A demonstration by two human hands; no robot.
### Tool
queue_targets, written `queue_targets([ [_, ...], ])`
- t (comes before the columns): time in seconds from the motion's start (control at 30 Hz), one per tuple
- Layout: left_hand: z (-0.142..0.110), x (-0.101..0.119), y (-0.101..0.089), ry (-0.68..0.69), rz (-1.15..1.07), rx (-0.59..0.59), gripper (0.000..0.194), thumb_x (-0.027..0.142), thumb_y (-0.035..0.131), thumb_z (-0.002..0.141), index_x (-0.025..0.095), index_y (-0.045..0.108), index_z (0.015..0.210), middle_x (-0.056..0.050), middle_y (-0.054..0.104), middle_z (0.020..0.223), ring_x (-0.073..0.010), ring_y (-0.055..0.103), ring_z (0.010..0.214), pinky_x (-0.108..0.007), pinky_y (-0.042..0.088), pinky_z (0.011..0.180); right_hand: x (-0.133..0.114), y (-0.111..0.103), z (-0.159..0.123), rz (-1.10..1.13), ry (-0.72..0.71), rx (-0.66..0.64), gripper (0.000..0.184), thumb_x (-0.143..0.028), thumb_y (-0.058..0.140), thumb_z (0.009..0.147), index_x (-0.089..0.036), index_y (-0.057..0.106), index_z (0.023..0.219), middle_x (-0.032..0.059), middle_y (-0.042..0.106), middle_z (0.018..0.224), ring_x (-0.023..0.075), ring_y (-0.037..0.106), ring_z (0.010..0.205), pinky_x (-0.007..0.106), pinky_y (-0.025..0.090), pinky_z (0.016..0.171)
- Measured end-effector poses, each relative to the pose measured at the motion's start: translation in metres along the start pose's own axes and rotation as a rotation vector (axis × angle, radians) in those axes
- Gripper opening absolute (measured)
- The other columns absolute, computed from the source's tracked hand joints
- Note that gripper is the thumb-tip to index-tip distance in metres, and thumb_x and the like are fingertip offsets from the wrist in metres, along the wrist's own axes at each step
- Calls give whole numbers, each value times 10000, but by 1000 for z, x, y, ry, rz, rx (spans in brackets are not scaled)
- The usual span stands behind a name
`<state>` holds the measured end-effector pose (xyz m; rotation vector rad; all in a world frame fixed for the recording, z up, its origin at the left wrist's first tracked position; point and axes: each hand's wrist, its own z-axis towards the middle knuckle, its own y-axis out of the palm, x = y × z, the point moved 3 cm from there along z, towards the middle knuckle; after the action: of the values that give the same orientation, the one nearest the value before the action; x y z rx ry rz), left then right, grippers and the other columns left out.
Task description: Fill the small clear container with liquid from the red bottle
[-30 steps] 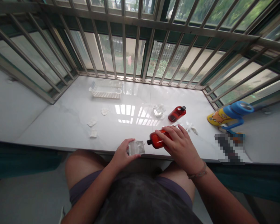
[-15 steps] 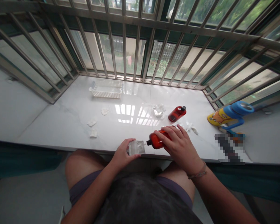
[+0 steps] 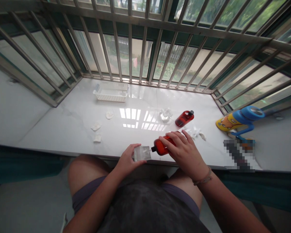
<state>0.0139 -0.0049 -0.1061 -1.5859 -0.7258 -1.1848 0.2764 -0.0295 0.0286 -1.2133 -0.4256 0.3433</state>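
A small clear plastic box [image 3: 142, 153] is gripped between the thumb and fingers of my left hand [image 3: 127, 160], at the front edge of the counter. My right hand [image 3: 184, 152] is wrapped round a red bottle [image 3: 160, 147] with a black neck. That bottle is tilted, its black end pointing left at the box, with only a small gap between them. Whether liquid is in the box I cannot make out. Behind my right hand, another red bottle [image 3: 184, 118] with a black cap stands on the counter.
On the white counter [image 3: 70, 126] are a white basket [image 3: 111, 92], a clear crumpled-looking item [image 3: 165, 115] and several white scraps [image 3: 97, 138]. A yellow and blue flask [image 3: 237, 119] lies or leans at the right, near a blurred-out dark item [image 3: 239, 156]. Metal bars [image 3: 145, 48] enclose the back.
My right hand and the red bottle have shifted very slightly left, bringing the black end closer to the box. My left hand holds nearly the same place.
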Motion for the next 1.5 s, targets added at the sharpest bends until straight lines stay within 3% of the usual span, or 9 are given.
queue_targets([
  [0.43,0,2,0,5,-15,-6,711,373,949,759,286,619,1383,-99,646,1411,-325,636,1328,-492,590,1092,-6,10,2,15,-15,-11,535,-144,652,1007,-279,601,1522,106,663,1437,309,548,1370,583,289,1284],
  [1.5,1,5,-1,33,9,5,703,366,956,749,294,638,1372,-85,664,1392,-314,650,1311,-488,587,1098,-12,9,7,9,-50,-21,548,-89,621,994,-289,606,1504,102,660,1448,311,547,1378,591,307,1273],
])
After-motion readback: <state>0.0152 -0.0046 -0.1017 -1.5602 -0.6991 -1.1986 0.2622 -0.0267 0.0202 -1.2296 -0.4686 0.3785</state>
